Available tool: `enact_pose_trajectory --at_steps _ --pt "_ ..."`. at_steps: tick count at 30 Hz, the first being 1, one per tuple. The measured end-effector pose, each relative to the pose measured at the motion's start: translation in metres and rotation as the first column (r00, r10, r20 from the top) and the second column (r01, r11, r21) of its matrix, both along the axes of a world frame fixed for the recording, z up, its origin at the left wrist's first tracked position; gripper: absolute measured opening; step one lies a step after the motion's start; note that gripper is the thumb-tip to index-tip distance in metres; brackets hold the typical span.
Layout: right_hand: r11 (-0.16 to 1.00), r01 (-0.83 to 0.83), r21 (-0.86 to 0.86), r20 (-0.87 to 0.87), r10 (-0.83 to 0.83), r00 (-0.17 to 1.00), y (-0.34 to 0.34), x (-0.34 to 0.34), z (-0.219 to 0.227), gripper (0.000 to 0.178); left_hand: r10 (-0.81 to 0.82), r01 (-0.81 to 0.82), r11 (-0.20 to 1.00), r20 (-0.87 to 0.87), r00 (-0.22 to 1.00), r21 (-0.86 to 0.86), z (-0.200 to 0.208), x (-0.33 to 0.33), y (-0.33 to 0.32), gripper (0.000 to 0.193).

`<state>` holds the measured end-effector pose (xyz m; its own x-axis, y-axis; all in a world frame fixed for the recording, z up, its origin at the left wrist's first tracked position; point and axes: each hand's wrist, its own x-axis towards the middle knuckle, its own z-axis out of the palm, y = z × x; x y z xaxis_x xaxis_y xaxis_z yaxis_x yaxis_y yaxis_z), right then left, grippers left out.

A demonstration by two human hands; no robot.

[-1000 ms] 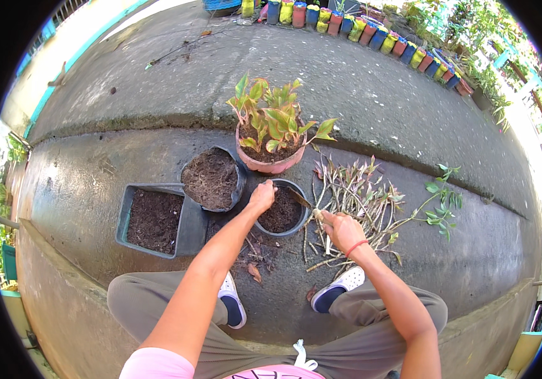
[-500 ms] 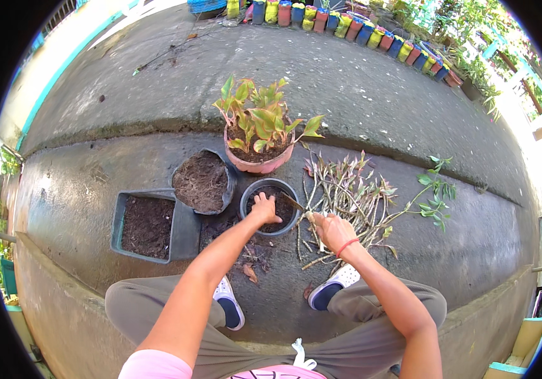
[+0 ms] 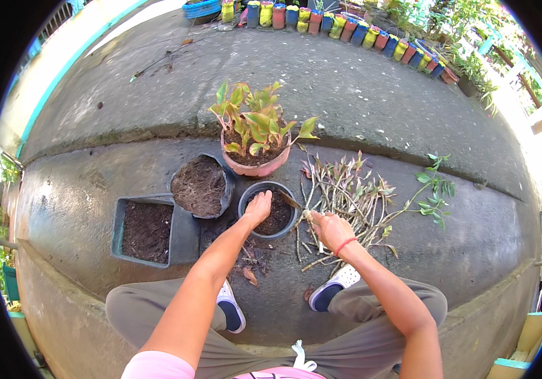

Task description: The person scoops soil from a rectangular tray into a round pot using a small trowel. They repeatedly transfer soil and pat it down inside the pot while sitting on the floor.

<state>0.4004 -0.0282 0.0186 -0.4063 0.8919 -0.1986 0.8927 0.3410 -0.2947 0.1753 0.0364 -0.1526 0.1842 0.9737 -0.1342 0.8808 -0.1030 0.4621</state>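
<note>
A round dark grey pot [image 3: 243,208] with soil [image 3: 276,218] in it stands in front of me. My left hand [image 3: 259,207] is over its left side, fingers drawn together and pointing down; whatever they may hold is hidden. Just right of the pot, my right hand [image 3: 330,228] grips a small hand tool by its pale handle [image 3: 309,216]. The tool's narrow brown blade [image 3: 292,201] reaches over the pot's right rim. A heap of cut, leafy stems [image 3: 347,196] lies beside and beyond my right hand.
Left of the pot are a black bag of root-filled soil [image 3: 198,186] and a square planter of soil [image 3: 146,231]. Behind stands a pink pot [image 3: 257,169] with a leafy plant [image 3: 255,120]. A raised concrete edge [image 3: 157,131] crosses beyond; painted bottles [image 3: 315,22] line the far side.
My left hand has lifted a little from the soil, and its spread fingers have come together. My right hand with the tool has barely moved.
</note>
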Motion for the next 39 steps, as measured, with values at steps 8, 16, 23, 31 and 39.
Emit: enact_pose_trajectory --at_steps 8,16,23,31,39 --pt "0.999 -0.01 -0.048 0.026 0.012 1.0 0.004 -0.001 0.001 0.028 -0.048 0.051 0.988 0.025 0.999 -0.148 0.034 -0.011 0.027 0.031" --pt "0.988 -0.155 -0.024 -0.04 0.154 0.987 -0.012 -0.02 -0.017 0.035 -0.046 -0.034 0.85 -0.137 0.99 -0.526 0.025 -0.036 0.048 0.045" --pt "0.996 -0.073 0.058 0.024 0.072 0.997 -0.031 -0.051 -0.038 0.037 0.189 -0.184 0.957 0.0 0.982 -0.223 -0.001 -0.032 -0.024 0.056" --pt "0.997 0.028 0.068 0.167 -0.04 0.985 -0.03 -0.054 -0.026 0.033 0.131 -0.123 0.991 0.25 0.96 -0.045 0.046 -0.074 -0.003 0.012" --pt "0.996 -0.021 0.085 0.197 0.004 0.98 -0.023 -0.069 -0.004 0.024 -0.204 0.147 0.969 -0.305 0.93 -0.198 0.15 -0.154 0.017 0.019"
